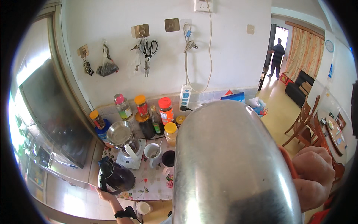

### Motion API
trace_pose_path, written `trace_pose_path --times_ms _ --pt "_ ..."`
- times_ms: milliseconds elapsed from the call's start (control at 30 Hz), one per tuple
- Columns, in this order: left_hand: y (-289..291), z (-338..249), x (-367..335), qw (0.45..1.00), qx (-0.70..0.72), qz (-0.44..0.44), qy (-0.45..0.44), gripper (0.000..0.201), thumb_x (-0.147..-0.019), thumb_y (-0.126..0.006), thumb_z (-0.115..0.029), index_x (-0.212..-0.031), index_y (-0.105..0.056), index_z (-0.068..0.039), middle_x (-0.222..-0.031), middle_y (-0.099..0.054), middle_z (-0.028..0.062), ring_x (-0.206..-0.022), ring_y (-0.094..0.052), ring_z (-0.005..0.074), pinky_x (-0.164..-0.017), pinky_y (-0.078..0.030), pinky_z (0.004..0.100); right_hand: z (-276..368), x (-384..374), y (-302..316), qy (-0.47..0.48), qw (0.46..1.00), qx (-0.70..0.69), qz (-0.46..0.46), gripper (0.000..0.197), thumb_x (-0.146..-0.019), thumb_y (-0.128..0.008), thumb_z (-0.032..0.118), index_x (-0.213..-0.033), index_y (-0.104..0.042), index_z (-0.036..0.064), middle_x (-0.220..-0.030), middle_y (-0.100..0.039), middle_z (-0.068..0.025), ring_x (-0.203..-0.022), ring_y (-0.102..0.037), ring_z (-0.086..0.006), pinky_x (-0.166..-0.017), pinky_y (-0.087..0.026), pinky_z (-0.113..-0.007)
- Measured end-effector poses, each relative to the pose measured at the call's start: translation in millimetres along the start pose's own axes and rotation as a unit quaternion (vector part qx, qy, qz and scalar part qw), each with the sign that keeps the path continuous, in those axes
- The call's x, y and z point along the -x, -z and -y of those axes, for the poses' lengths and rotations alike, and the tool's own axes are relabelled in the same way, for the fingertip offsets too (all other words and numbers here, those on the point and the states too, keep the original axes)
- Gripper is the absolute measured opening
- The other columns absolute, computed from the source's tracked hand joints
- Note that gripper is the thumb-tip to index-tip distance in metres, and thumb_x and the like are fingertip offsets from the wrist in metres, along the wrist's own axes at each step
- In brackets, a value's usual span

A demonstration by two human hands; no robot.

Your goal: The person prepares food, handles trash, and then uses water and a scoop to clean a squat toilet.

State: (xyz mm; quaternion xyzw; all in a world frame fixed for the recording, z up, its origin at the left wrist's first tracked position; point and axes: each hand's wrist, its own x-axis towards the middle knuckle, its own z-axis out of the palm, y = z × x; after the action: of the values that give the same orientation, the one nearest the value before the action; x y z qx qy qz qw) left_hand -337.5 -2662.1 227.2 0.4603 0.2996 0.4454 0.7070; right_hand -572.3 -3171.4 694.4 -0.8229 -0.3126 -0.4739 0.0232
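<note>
Close in front of me a large, shiny steel vessel (231, 156) fills the middle right and hides much of the table. My right hand (313, 175) is closed in a fist round its orange handle (288, 160). At the lower left, my left hand (106, 194) is at the lower end of the black handle of a dark electric kettle (121, 179). Its fingers are partly hidden there, so its grip is unclear. Beside the kettle stand a white mug (153, 155) with a spoon in it and a cup of dark liquid (168, 158).
A steel bowl (120, 133) sits above a white-handled glass pot (130, 149). Several jars and bottles (142, 106) line the wall, near a power strip (185, 97). Scissors (150, 48) hang above. A white bin (144, 207) stands below; another person (278, 56) stands in the far doorway.
</note>
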Motion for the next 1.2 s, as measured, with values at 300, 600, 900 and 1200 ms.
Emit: trace_pose_path --times_ms 300,600,900,1200 --pt "-5 -21 15 1.000 -0.001 0.004 0.003 0.038 -0.088 -0.048 -0.042 -0.077 -0.058 -0.007 -0.055 -0.041 -0.0013 -0.042 -0.036 0.0078 -0.038 -0.026 0.0217 2 3 3 -0.012 0.996 0.023 -0.091 0.023 -0.053 -0.067 0.018 -0.068 -0.056 0.0038 -0.054 -0.044 -0.0070 -0.037 -0.043 -0.0100 -0.033 -0.031 -0.020" --pt "-8 10 -6 1.000 -0.016 0.016 0.004 0.038 -0.088 -0.048 -0.041 -0.077 -0.058 -0.006 -0.055 -0.041 -0.0010 -0.041 -0.035 0.0081 -0.038 -0.025 0.0220 4 3 6 0.024 0.987 0.053 -0.153 0.026 -0.047 -0.067 0.016 -0.067 -0.056 0.0038 -0.054 -0.041 -0.0054 -0.037 -0.042 -0.0084 -0.033 -0.030 -0.018" --pt "21 -3 -11 0.999 -0.006 -0.009 -0.047 0.038 -0.090 -0.046 -0.036 -0.086 -0.061 -0.001 -0.060 -0.044 0.0000 -0.044 -0.034 0.0084 -0.039 -0.024 0.0225 0 -10 15 0.019 0.999 -0.027 -0.026 0.024 -0.079 -0.060 0.025 -0.075 -0.055 0.0014 -0.055 -0.051 -0.0108 -0.038 -0.046 -0.0141 -0.031 -0.032 -0.023" --pt "-8 -3 -1 0.997 0.034 -0.052 -0.046 0.044 -0.088 -0.047 -0.038 -0.097 -0.062 0.002 -0.060 -0.045 0.0011 -0.043 -0.036 0.0081 -0.039 -0.026 0.0220 -2 -11 0 0.031 0.974 0.010 -0.226 0.025 -0.049 -0.069 0.018 -0.068 -0.058 0.0057 -0.053 -0.044 -0.0053 -0.036 -0.039 -0.0069 -0.032 -0.028 -0.017"
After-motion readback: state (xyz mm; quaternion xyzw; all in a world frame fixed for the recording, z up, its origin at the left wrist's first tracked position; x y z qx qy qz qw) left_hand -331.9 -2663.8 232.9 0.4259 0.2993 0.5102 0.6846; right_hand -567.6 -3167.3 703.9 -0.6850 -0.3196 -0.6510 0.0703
